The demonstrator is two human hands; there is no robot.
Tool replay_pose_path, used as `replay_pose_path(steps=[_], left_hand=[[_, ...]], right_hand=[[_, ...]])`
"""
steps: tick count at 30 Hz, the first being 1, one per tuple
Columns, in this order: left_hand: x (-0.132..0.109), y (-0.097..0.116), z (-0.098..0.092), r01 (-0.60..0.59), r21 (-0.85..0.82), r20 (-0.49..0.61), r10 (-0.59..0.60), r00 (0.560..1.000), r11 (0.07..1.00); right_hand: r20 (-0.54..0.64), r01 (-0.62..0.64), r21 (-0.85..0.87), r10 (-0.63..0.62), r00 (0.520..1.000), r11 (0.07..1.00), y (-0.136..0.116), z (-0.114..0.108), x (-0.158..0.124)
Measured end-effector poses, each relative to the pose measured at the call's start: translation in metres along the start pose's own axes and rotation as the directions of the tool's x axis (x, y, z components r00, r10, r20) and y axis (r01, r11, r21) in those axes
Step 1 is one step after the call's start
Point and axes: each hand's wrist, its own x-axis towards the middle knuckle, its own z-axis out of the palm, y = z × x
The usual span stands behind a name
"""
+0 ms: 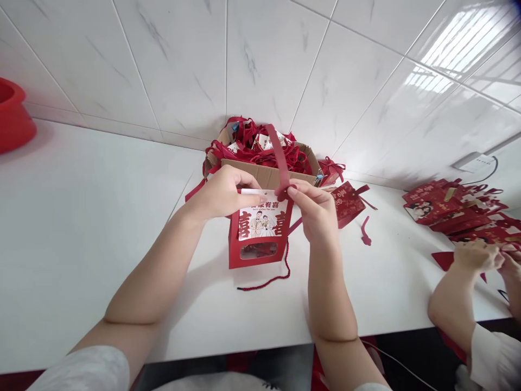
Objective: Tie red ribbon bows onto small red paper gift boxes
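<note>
A red gift box [234, 247] with a small clear window stands on the table in front of me. On its front lies a white card [260, 225] printed with a bridal couple and red characters. My left hand [232, 190] is closed on the card's top edge at the left. Between thumb and fingertips, my right hand [313, 203] pinches a red ribbon [279, 155] at the box's top right corner; the ribbon's free end sticks up. A dark red cord [264, 283] trails from the box onto the table.
Behind the box, a cardboard carton [264, 172] overflows with red ribbons and cards. Another red box [347, 205] and a loose ribbon piece [366, 232] lie to the right. A co-worker's hands [480, 255] work beside several red boxes [459, 212]. A red plastic container [14, 119] stands far left.
</note>
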Motion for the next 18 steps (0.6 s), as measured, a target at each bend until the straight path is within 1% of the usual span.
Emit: replay_pose_path(steps=[5, 8, 11, 14, 16, 18], left_hand=[[0.001, -0.002, 0.002, 0.004, -0.057, 0.016, -0.004, 1.0, 0.998], [0.003, -0.006, 0.002, 0.019, -0.095, 0.009, -0.019, 1.0, 0.995], [0.005, -0.009, 0.001, 0.02, -0.077, 0.012, -0.019, 1.0, 0.997], [0.005, -0.009, 0.0, 0.029, -0.095, 0.027, -0.026, 0.999, 0.995], [0.006, -0.008, 0.001, 0.026, -0.179, 0.041, -0.018, 0.999, 0.983], [0.007, -0.007, 0.007, 0.014, -0.29, 0.03, -0.006, 1.0, 0.957]], right_hand=[[-0.028, -0.093, 0.047, 0.095, 0.995, 0.995, 0.012, 0.007, 0.003], [-0.038, -0.111, 0.034, 0.113, 0.993, 0.993, 0.013, 0.008, 0.003], [-0.046, -0.12, -0.009, 0.12, 0.992, 0.993, 0.012, 0.008, 0.003], [-0.086, -0.085, -0.024, 0.083, 0.993, 0.996, 0.015, 0.008, 0.004], [-0.135, -0.029, -0.009, 0.027, 0.991, 1.0, 0.019, 0.008, 0.006], [-0.189, 0.021, -0.001, -0.02, 0.982, 1.0, 0.023, 0.006, 0.008]])
